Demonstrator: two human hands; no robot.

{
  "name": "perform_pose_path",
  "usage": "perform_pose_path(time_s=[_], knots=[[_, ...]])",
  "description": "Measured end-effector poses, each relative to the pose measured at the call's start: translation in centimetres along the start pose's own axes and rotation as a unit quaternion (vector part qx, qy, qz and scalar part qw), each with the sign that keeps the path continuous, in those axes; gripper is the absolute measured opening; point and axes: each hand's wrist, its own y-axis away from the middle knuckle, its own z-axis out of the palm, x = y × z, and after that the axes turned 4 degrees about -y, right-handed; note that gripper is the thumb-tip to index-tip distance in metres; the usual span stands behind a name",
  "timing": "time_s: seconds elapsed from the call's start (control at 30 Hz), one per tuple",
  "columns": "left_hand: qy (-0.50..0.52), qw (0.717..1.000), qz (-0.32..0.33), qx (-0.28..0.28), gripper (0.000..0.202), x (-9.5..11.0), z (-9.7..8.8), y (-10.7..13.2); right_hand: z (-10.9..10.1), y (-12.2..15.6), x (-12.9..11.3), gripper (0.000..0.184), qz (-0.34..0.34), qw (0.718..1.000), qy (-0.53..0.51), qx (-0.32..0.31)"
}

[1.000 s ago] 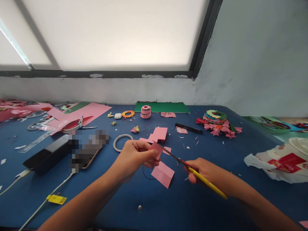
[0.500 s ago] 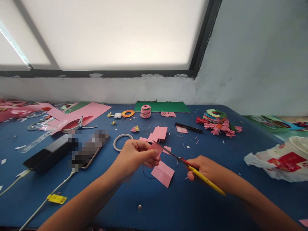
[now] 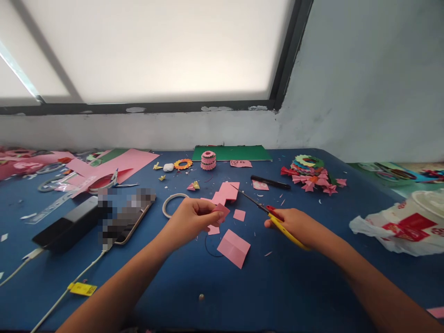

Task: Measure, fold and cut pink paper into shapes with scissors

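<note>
My left hand (image 3: 192, 219) pinches a small folded pink paper piece (image 3: 221, 210) just above the blue table (image 3: 243, 286). My right hand (image 3: 294, 225) grips yellow-handled scissors (image 3: 267, 213), blades pointing up and left, clear of the held paper. A small pink offcut (image 3: 239, 215) lies between the hands, another pink scrap (image 3: 213, 230) sits under the left fingers, and a creased pink square (image 3: 234, 248) lies below them. More pink squares (image 3: 227, 192) are stacked just beyond.
A tape ring (image 3: 171, 203), phone (image 3: 126, 217), black box (image 3: 65, 224) and cables (image 3: 65, 289) lie at left. A black marker (image 3: 270, 182), folded paper stars (image 3: 312, 173), green sheet (image 3: 232, 152) and a plastic bag (image 3: 398, 224) lie behind and at right.
The scissors have come out of the pink piece and moved right and up. A small pink offcut now lies on the table between the hands. My left hand has lowered slightly.
</note>
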Motion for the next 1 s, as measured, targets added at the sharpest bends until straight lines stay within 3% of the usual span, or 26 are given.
perform_pose_path(time_s=[0.17, 0.37, 0.5, 0.6, 0.7, 0.87, 1.0], knots=[[-0.238, 0.971, 0.023, -0.015, 0.026, -1.7, -0.5, -1.6, 0.2, -0.8, 2.3, 0.043, 0.036, 0.999, 0.033, 0.014], [-0.286, 0.957, 0.004, -0.058, 0.02, -3.6, -0.5, -2.7, 0.0, -1.4, 2.5, 0.05, 0.055, 0.994, 0.06, 0.073], [-0.324, 0.945, 0.006, -0.039, 0.023, -4.2, -0.6, -2.6, -0.2, -1.6, 2.5, 0.049, 0.061, 0.989, 0.073, 0.109], [-0.352, 0.935, 0.036, 0.002, 0.031, -4.0, 0.2, -2.6, -0.2, -1.6, 2.5, 0.048, 0.059, 0.986, 0.08, 0.13], [-0.368, 0.925, 0.095, 0.004, 0.028, -3.4, 1.8, -3.5, -0.2, -1.6, 2.5, 0.045, 0.057, 0.984, 0.073, 0.15], [-0.399, 0.898, 0.166, -0.079, 0.025, -2.3, 3.8, -7.2, -0.3, -1.8, 2.9, 0.04, 0.049, 0.986, 0.034, 0.158], [-0.427, 0.877, 0.139, -0.168, 0.04, -1.2, 4.1, -10.6, -0.3, -1.8, 3.0, 0.037, 0.05, 0.985, 0.016, 0.166]])
